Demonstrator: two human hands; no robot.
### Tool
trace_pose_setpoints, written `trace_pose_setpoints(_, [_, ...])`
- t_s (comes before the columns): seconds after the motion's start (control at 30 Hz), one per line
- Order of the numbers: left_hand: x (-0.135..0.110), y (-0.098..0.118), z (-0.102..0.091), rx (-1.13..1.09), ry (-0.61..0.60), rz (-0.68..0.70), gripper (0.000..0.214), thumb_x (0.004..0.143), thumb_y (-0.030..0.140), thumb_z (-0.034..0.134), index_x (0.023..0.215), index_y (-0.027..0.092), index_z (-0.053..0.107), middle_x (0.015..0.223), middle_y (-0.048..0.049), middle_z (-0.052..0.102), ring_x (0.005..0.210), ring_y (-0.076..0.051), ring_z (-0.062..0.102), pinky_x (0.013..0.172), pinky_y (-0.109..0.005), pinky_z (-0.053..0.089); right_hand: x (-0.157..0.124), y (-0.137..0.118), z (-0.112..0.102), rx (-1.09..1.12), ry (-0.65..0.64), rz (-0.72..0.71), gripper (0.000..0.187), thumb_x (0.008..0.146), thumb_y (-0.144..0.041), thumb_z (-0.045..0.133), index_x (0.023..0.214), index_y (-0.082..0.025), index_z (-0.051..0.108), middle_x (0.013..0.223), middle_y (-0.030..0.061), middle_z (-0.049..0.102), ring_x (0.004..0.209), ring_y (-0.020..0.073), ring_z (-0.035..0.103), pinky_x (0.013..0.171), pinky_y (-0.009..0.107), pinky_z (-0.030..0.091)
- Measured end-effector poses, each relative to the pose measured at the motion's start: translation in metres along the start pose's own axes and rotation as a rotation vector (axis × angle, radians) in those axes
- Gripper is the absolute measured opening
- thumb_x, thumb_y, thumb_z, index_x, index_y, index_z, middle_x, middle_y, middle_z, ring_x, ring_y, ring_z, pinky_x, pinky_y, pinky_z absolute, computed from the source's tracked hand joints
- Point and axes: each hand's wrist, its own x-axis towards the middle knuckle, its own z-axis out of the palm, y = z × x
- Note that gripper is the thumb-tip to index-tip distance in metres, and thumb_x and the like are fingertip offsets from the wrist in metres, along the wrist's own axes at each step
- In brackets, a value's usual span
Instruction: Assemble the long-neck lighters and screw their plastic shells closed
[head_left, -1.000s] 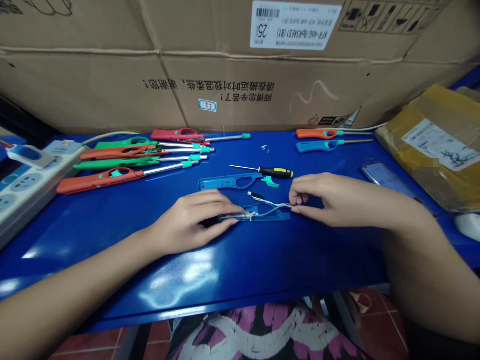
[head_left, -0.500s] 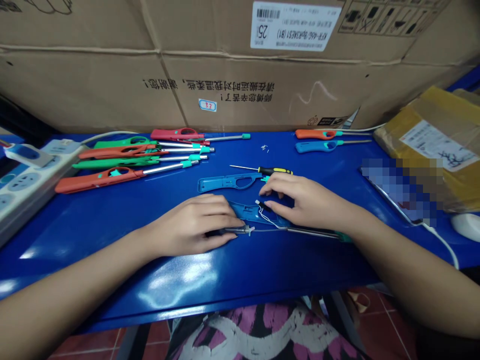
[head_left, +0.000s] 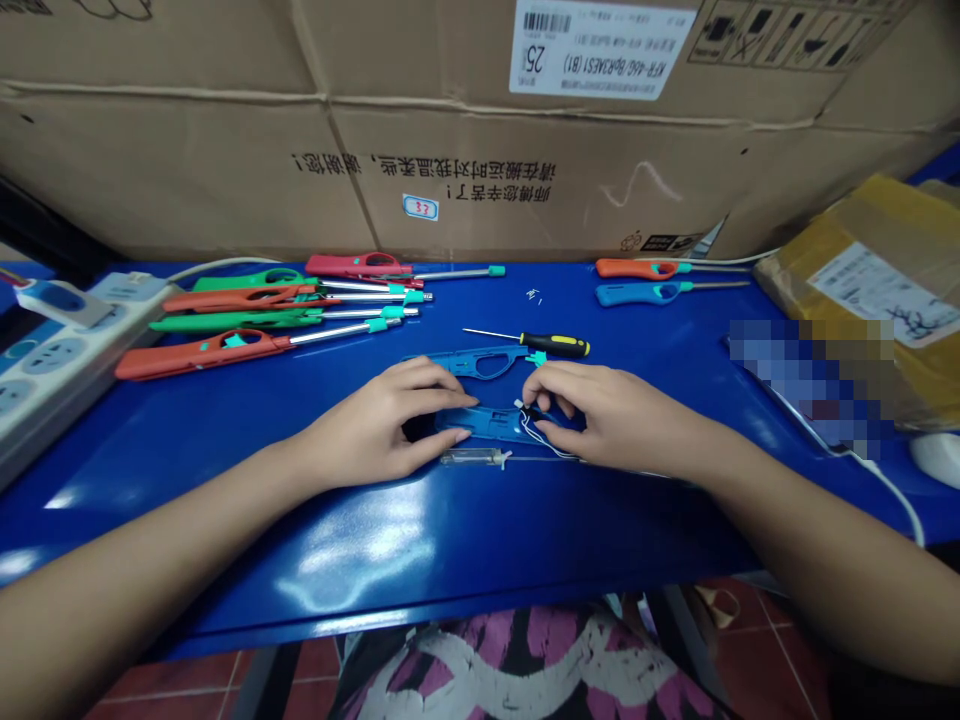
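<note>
The lower blue lighter casing half point(head_left: 491, 424) lies with its inside facing up. My left hand point(head_left: 397, 415) has its thumb and fingers on either side of that casing's left end, gripping it. At the other end, my right hand point(head_left: 607, 410) pinches a small black igniter point(head_left: 531, 412) with white wires point(head_left: 541, 440) over the casing. Just in front lies a clear fuel tank point(head_left: 472, 457) with a thin tube running right, under my right hand. The other blue casing half point(head_left: 487, 364) rests behind, partly covered by my left fingers, beside a small teal part point(head_left: 537, 358).
A screwdriver point(head_left: 555, 344) and several tiny screws point(head_left: 533, 295) lie behind the casings. Several lighters point(head_left: 225, 355) are grouped at left near a power strip point(head_left: 60, 350). Two more lighters point(head_left: 645, 292), a phone point(head_left: 802, 390) and a taped parcel point(head_left: 870, 300) are at right. A large carton point(head_left: 450, 150) stands behind.
My left hand has moved off the clear fuel tank and up onto the lower blue casing half. The fingers of my right hand have closed in on the black igniter.
</note>
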Motion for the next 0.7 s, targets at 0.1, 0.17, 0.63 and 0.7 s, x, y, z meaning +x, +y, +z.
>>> trace_pose_setpoints(0.1, [0.000,0.001,0.002,-0.021,-0.005,0.000,0.027,0.095,0.030,0.065,0.118,0.018,0.071,0.108,-0.0095,0.070,0.100,-0.021,0.066,0.091,-0.037,0.056,0.001,-0.001,0.001,-0.030,0.004,0.011,0.012,0.091,-0.021,0.061,0.103,-0.022,0.061,0.097,0.0005,0.067,0.082,0.0149,0.060,0.068,0.028,0.043])
trace_pose_setpoints(0.17, [-0.001,0.001,0.004,-0.030,-0.012,-0.002,0.027,0.095,0.030,0.066,0.117,0.017,0.071,0.107,-0.0092,0.070,0.099,-0.021,0.066,0.091,-0.037,0.056,0.001,-0.001,0.000,-0.077,0.017,-0.001,0.012,0.093,-0.021,0.059,0.105,-0.022,0.061,0.100,0.0013,0.069,0.081,0.0153,0.060,0.069,0.029,0.044])
trace_pose_setpoints(0.63, [-0.002,0.000,0.005,-0.080,-0.006,-0.003,0.027,0.092,0.030,0.070,0.116,0.018,0.073,0.106,-0.0077,0.070,0.098,-0.019,0.067,0.089,-0.033,0.056,0.003,0.007,0.008,-0.255,0.013,-0.299,0.035,0.099,-0.016,0.046,0.126,-0.022,0.069,0.111,0.0079,0.067,0.090,0.0169,0.064,0.070,0.028,0.047])
trace_pose_setpoints(0.7, [-0.002,0.000,0.006,-0.084,-0.004,0.000,0.027,0.092,0.030,0.070,0.116,0.017,0.072,0.106,-0.0080,0.070,0.098,-0.019,0.067,0.089,-0.033,0.056,0.004,0.007,0.008,-0.284,0.008,-0.310,0.038,0.098,-0.014,0.045,0.126,-0.022,0.068,0.112,0.0085,0.067,0.089,0.0171,0.063,0.069,0.028,0.047])
